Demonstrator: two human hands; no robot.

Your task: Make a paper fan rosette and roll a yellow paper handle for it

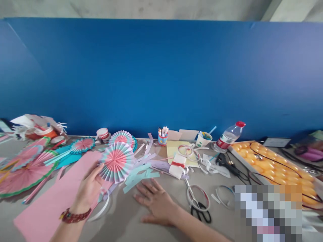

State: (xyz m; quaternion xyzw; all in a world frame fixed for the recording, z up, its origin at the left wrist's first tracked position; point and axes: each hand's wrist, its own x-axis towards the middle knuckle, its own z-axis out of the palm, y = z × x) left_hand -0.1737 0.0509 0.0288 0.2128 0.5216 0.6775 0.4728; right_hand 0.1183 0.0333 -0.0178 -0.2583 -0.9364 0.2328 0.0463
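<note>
My left hand [88,188], with a red beaded bracelet at the wrist, grips a round pleated paper rosette [117,162] by its left edge. The rosette is pink at the middle and pale blue and lilac at the rim, and it faces me above the table. Flat on the grey tabletop lies my right hand [157,203], fingers spread and holding nothing. Loose mint paper strips [140,175] lie just beyond its fingertips. Under my left forearm stretches a large pink paper sheet [50,205]. Scissors [201,214] with black handles lie right of my right hand, partly under a ring-shaped roll [188,195].
Finished paper fans [27,168] lie at left, with another rosette [121,137] behind the held one. A pen cup [163,138], a paper cup [203,139] and a water bottle [228,137] stand along the blue partition [161,77]. An orange bubbled tray [275,171] sits at right.
</note>
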